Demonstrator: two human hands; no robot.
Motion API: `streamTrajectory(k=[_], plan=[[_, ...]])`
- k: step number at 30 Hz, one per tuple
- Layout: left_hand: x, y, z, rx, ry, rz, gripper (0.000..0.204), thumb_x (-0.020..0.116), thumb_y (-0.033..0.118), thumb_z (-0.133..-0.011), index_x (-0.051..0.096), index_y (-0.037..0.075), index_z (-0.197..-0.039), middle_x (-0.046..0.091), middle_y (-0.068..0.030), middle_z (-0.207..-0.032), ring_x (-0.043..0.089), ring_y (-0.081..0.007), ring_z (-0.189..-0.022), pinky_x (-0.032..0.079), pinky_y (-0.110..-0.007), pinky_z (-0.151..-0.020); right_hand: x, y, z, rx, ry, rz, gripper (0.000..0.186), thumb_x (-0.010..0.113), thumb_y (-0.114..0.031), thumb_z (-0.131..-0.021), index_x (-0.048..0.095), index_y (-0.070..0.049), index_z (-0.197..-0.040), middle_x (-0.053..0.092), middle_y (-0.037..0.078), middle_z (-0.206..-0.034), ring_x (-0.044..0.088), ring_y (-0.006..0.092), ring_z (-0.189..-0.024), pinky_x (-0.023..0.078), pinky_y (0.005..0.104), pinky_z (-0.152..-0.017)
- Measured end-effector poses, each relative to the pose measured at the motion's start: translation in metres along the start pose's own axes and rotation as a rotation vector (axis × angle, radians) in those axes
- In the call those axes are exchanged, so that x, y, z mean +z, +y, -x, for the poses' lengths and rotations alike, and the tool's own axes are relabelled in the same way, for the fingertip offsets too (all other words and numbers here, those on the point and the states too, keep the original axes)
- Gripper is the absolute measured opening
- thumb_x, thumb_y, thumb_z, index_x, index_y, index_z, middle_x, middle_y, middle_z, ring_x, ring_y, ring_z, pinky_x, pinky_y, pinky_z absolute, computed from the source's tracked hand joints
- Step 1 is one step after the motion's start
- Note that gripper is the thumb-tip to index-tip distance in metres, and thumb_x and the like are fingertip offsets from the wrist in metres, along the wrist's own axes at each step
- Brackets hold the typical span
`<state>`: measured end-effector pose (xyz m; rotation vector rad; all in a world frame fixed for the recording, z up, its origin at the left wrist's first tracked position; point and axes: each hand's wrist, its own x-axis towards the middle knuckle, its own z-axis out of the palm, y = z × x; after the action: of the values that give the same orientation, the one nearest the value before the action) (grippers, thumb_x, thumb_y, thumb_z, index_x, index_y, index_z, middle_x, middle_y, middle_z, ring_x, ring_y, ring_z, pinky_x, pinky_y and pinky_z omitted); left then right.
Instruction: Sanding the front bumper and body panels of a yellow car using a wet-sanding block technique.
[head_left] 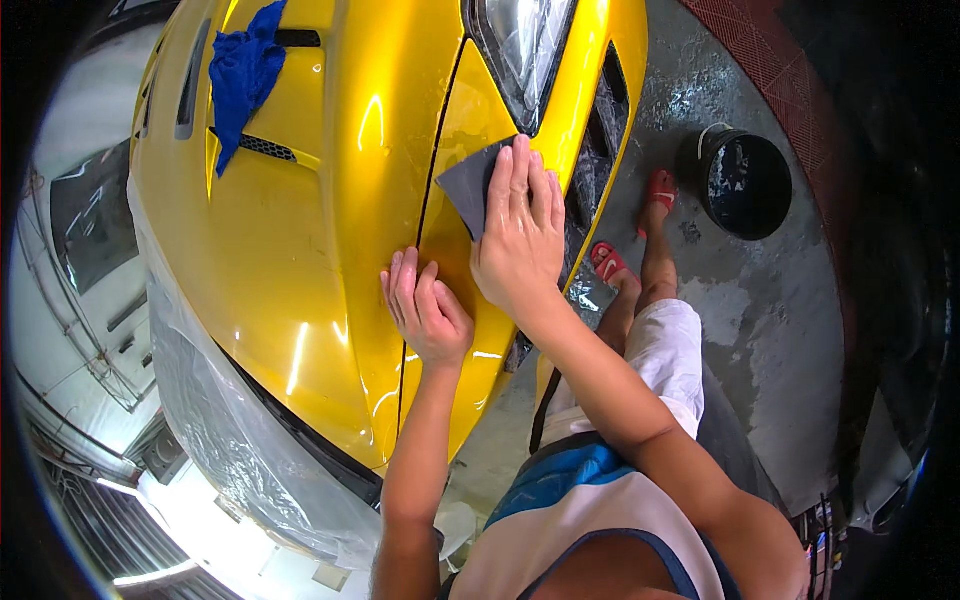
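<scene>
- One dark grey sheet (pixel 464 187) lies on the yellow car body (pixel 280 230), under the fingers of the right hand (pixel 520 225). From my end I see its left part bare, jutting out past the index finger; the rest is covered.
- Its left corner sits close to the dark panel seam (pixel 403 370); its upper edge comes near the lower tip of the headlight (pixel 522 50).
- Right hand: fingers long and nearly straight, close together with slight gaps, back of the hand up, laid over the sheet. Thumb hidden from me, so I cannot tell if it pinches the sheet from beneath.
- Right forearm (pixel 590 365) slants in from the lower right, fingertips aimed toward the headlight.
- Left hand (pixel 430 305): at the seam, nearer my lower edge than the sheet and apart from it. Fingers loosely bent and a little spread, nothing visible in them.
- Left forearm (pixel 420 430) rises almost straight from the lower edge.
- Farther off I note a crumpled blue cloth (pixel 243 75) on the body, up and left, and a black bucket (pixel 715 190) on the grey floor (pixel 790 340) to the right.
</scene>
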<state>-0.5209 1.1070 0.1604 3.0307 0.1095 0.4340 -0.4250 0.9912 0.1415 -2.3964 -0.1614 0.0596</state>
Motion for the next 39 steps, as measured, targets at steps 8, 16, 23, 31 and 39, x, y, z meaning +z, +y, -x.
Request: streamTrajectory(k=[8, 16, 23, 31, 39], plan=[[0.001, 0.0, 0.001, -0.002, -0.034, -0.005, 0.022, 0.047, 0.009, -0.101, 0.062, -0.003, -0.112, 0.058, -0.0227, -0.132, 0.053, -0.0423, -0.126, 0.034, -0.057, -0.112, 0.0, -0.005, -0.008, 0.007, 0.02, -0.007, 0.075, 0.058, -0.008, -0.077, 0.038, 0.01, -0.146, 0.037, 0.025, -0.156, 0.035, 0.0393, -0.145, 0.018, 0.0567, -0.12], [0.001, 0.002, 0.003, 0.007, -0.047, -0.026, 0.023, 0.048, 0.008, -0.098, 0.062, -0.003, -0.114, 0.058, -0.0238, -0.132, 0.055, -0.0428, -0.124, 0.036, -0.057, -0.112, 0.007, -0.014, -0.021, 0.062, 0.017, 0.012, 0.071, 0.056, -0.014, -0.079, 0.041, 0.014, -0.142, 0.038, 0.026, -0.154, 0.035, 0.039, -0.144, 0.011, 0.0599, -0.121], [0.002, 0.0, 0.002, -0.005, -0.044, -0.023, 0.024, 0.048, 0.007, -0.097, 0.062, -0.003, -0.114, 0.058, -0.0238, -0.132, 0.053, -0.043, -0.126, 0.034, -0.057, -0.113, 0.015, -0.012, -0.018, 0.042, 0.034, 0.005, 0.069, 0.053, -0.012, -0.08, 0.041, 0.012, -0.143, 0.038, 0.026, -0.155, 0.031, 0.0395, -0.147, 0.011, 0.058, -0.121], [-0.005, -0.001, 0.005, -0.012, -0.054, -0.023, 0.023, 0.045, 0.007, -0.099, 0.059, -0.003, -0.115, 0.057, -0.0237, -0.133, 0.052, -0.0432, -0.127, 0.034, -0.058, -0.113, -0.003, -0.007, 0.022, -0.024, -0.045, -0.034, 0.075, 0.057, -0.021, -0.079, 0.04, 0.01, -0.146, 0.036, 0.024, -0.157, 0.034, 0.0382, -0.147, 0.016, 0.0614, -0.119], [-0.002, -0.009, 0.012, 0.024, 0.048, 0.092, 0.025, 0.039, 0.012, -0.104, 0.052, -0.002, -0.12, 0.054, -0.0251, -0.135, 0.051, -0.0437, -0.127, 0.038, -0.056, -0.111, -0.013, 0.011, 0.01, -0.197, -0.073, 0.072, 0.074, 0.06, -0.024, -0.081, 0.042, 0.004, -0.148, 0.036, 0.017, -0.159, 0.032, 0.0306, -0.149, 0.017, 0.059, -0.12]])
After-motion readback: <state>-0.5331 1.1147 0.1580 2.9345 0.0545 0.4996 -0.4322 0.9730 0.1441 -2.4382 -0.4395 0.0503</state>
